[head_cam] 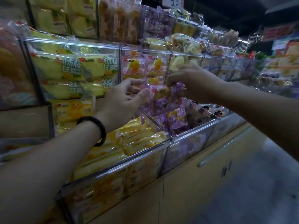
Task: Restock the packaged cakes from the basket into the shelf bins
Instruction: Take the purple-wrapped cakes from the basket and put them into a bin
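Clear shelf bin point(191, 147) of purple cakes, low in front of me. Directly above it hangs one purple cake pack point(166, 102), long side roughly upright. My right hand point(192, 81) pinches its top edge (taking the weight, I judge); my left hand point(123, 97), fingers loose, touches its left edge.

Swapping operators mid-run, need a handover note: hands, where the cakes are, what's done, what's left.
Right hand: pinches the top of a purple cake pack, held above the lower purple bin.
Left hand: thumb at the pack's left edge; whether it grips is unclear.
Done: the purple bin already holds some packs; the yellow-cake bin beside it looks well filled.
Left: set this pack into the purple bin, then carry on. Basket is out of view, so remaining stock is unknown.
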Demonstrator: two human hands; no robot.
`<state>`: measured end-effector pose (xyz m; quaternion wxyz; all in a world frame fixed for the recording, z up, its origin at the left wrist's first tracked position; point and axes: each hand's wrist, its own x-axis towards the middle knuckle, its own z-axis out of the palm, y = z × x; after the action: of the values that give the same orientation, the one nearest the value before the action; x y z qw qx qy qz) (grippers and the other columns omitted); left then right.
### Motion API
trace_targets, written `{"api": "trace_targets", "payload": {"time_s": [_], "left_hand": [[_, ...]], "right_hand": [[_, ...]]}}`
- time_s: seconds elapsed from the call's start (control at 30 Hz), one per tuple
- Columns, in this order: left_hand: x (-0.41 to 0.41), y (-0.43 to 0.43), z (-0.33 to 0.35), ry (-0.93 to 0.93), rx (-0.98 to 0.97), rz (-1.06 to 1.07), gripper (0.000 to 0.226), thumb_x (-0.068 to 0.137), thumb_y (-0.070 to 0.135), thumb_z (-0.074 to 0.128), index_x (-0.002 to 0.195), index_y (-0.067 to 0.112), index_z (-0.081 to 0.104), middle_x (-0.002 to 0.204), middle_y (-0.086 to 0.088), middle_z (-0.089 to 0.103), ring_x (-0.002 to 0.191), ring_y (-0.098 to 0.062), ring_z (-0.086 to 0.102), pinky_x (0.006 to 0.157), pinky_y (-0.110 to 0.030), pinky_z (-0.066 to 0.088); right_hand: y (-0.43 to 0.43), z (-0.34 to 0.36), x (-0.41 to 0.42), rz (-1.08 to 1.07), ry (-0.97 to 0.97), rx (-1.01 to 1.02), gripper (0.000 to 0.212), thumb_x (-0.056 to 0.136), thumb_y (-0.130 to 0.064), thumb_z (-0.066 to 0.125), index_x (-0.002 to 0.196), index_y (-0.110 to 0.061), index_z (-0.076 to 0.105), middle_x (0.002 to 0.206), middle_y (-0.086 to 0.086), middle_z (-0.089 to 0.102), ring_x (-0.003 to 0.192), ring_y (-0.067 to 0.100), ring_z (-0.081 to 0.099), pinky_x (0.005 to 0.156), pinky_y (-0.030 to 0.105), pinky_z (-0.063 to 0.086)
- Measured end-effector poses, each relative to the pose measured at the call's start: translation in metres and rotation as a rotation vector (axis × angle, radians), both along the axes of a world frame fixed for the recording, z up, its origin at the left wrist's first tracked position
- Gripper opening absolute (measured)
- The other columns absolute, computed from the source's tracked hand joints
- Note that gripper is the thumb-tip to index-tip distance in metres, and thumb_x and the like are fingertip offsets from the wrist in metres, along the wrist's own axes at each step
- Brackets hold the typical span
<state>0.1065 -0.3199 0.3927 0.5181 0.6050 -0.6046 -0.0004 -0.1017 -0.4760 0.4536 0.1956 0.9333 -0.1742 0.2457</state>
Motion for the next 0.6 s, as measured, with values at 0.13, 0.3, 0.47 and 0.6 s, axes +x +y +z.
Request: {"api": "trace_targets", "payload": {"time_s": [0.13,0.3,0.47,0.6], "left_hand": [[-0.002,-0.003,-0.001,-0.068,0.013,0.063,0.028,0.11,0.035,0.053,0.093,0.027,0.074,0.081,0.003,0.077,0.07,-0.021,0.077,0.061,-0.038,0.06],[-0.004,-0.009,-0.006,-0.117,0.058,0.061,0.039,0.11,0.035,0.052,0.08,0.024,0.076,0.073,0.004,0.075,0.072,-0.017,0.074,0.071,-0.04,0.06],[-0.009,-0.011,-0.007,-0.179,0.137,0.029,0.039,0.108,0.036,0.054,0.081,0.021,0.077,0.072,0.004,0.075,0.058,-0.005,0.066,0.063,-0.031,0.056],[-0.017,-0.006,-0.005,-0.266,0.192,0.007,0.033,0.107,0.041,0.055,0.085,0.025,0.074,0.069,0.004,0.076,0.057,-0.005,0.067,0.058,-0.031,0.055]], "right_hand": [[-0.013,-0.02,-0.007,-0.143,0.027,-0.019,0.035,0.088,-0.027,0.08,0.118,-0.038,0.066,0.127,-0.007,0.069,0.134,0.024,0.049,0.113,0.054,0.031],[-0.007,-0.073,0.034,-0.126,0.283,-0.003,0.034,0.088,-0.038,0.078,0.12,-0.041,0.067,0.128,-0.01,0.067,0.133,0.02,0.049,0.111,0.05,0.036],[-0.013,-0.072,0.038,-0.158,0.21,0.236,0.043,0.075,-0.037,0.091,0.115,-0.039,0.075,0.116,-0.001,0.068,0.113,0.024,0.061,0.095,0.04,0.052],[-0.002,-0.068,0.026,-0.194,0.111,0.243,0.075,0.074,-0.042,0.091,0.141,-0.04,0.06,0.139,-0.004,0.064,0.13,0.025,0.057,0.107,0.048,0.047]]}}
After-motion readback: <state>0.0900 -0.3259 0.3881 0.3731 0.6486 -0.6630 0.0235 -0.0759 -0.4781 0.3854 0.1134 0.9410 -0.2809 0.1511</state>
